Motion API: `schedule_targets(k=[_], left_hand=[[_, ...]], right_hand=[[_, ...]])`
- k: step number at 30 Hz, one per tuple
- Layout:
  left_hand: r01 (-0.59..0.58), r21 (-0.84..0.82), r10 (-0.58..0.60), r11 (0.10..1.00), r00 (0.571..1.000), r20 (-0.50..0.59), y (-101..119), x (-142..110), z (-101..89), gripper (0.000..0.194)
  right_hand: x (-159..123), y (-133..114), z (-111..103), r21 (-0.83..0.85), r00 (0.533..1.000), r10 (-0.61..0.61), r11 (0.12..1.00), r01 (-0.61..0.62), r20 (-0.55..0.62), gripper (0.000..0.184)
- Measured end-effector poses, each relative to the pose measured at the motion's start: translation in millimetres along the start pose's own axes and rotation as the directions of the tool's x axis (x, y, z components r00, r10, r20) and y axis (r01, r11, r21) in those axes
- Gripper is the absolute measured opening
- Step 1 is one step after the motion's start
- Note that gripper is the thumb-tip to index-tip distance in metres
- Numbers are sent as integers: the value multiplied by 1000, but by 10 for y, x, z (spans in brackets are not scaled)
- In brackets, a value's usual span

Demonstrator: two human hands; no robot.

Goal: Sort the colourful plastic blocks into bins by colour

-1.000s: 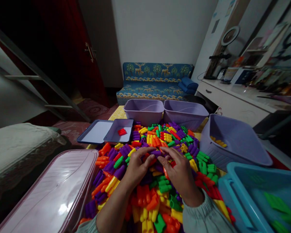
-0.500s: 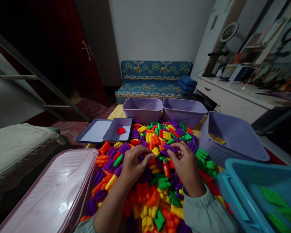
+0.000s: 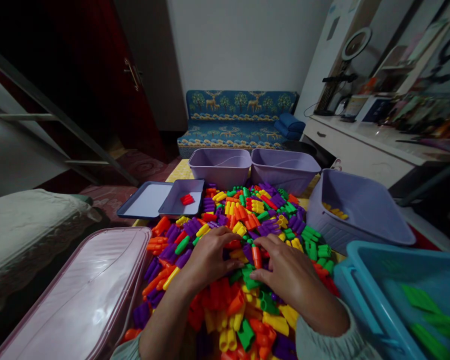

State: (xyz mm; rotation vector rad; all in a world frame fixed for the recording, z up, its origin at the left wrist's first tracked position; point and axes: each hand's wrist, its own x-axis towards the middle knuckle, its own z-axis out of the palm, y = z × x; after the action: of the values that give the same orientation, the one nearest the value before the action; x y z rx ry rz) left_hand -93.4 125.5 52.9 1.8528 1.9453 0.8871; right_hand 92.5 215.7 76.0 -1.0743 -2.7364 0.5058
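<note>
A wide heap of plastic peg-like building pieces (image 3: pixel 240 295) in purple, orange, yellow, green and red lies before me. My left hand (image 3: pixel 210 257) rests low over its middle, thumb and fingers apart, with nothing visible in it. Beside it, my right hand (image 3: pixel 288 267) has its forefinger and thumb spread around an orange piece (image 3: pixel 256 257) with a green tip, not visibly closed on it. A green piece (image 3: pixel 250 278) lies by the right thumb. Just beyond the right fingertips is a purple piece (image 3: pixel 268 228). Both palms face down, hiding the pieces below.
Two purple bins (image 3: pixel 220 175) (image 3: pixel 285 172) stand behind the heap. A third purple bin (image 3: pixel 360 210), holding yellow pieces, and a blue bin (image 3: pixel 375 300) with green pieces are rightward. Leftward are a shallow tray (image 3: pixel 167 212) with red pieces and a pink lid (image 3: pixel 86 295).
My right hand has let go of the purple piece and come down, spreading toward the orange one. My left hand has moved slightly, away from the yellow piece at its fingertips.
</note>
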Motion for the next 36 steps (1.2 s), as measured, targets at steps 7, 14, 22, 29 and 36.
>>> schedule_targets(k=[7,14,22,29,36], left_hand=[[56,-99,-62,994,996,-56,-14,18,27,29],[107,-567,-311,817,909,-277,-101,78,127,24],[80,-906,-390,415,915,-98,-98,111,144,58],[102,-966,-458,237,889,-19,-104,104,117,62],[138,-956,-482,260,876,-4,-78,97,100,63]], right_hand=[[80,-39,93,214,994,42,977,-19,-104,33],[205,-40,285,899,970,201,436,39,-140,45],[219,-146,371,929,972,173,361,85,-157,41],[229,-128,382,927,962,217,367,74,-163,41],[233,-144,352,932,949,234,340,125,-213,46]])
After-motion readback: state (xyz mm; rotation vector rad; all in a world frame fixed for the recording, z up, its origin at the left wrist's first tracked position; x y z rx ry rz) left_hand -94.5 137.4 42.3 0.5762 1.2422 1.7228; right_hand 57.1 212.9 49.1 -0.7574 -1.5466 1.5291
